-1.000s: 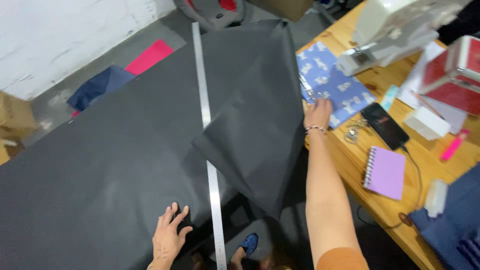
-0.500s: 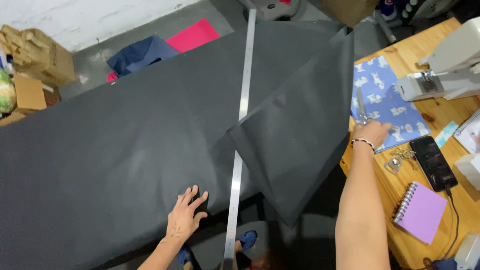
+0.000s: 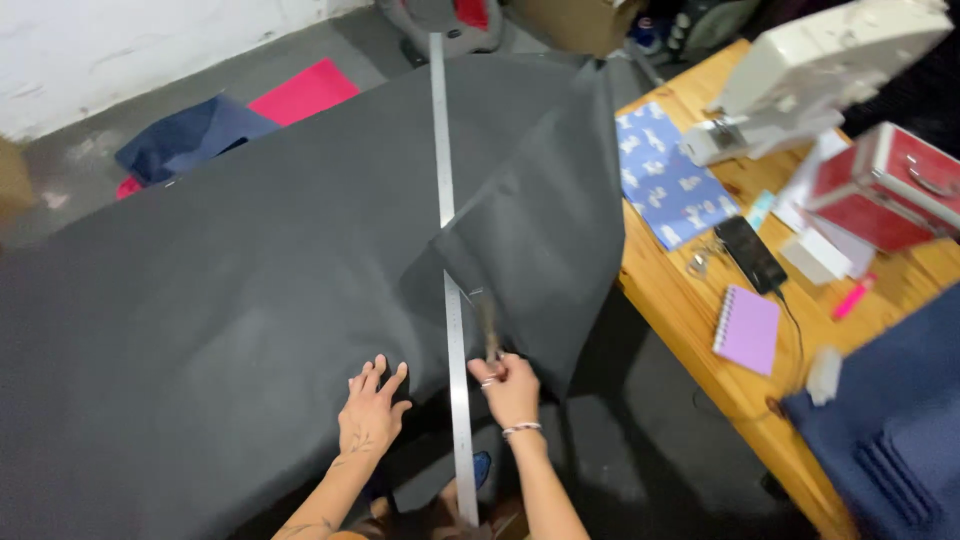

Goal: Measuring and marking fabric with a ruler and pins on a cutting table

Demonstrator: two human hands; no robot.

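Right hand [image 3: 512, 388] has come back from the bench [image 3: 700, 300] gripping scissors [image 3: 488, 325] beside the ruler [image 3: 447, 250]; left hand [image 3: 370, 408] spreads flat, pinning black cloth [image 3: 220, 300].

A: Big fabric sheet [image 3: 250, 280]: dark grey, plain. Long ruler [image 3: 447, 230]: silver.
B: Floor scraps?
A: Pink piece [image 3: 305, 90], navy piece [image 3: 190, 135].
B: Table [image 3: 690, 300]?
A: Light wood. Blue cloth [image 3: 665, 180] with white print, lilac notebook [image 3: 747, 329], red case [image 3: 890, 190], white sewing machine [image 3: 810, 75].
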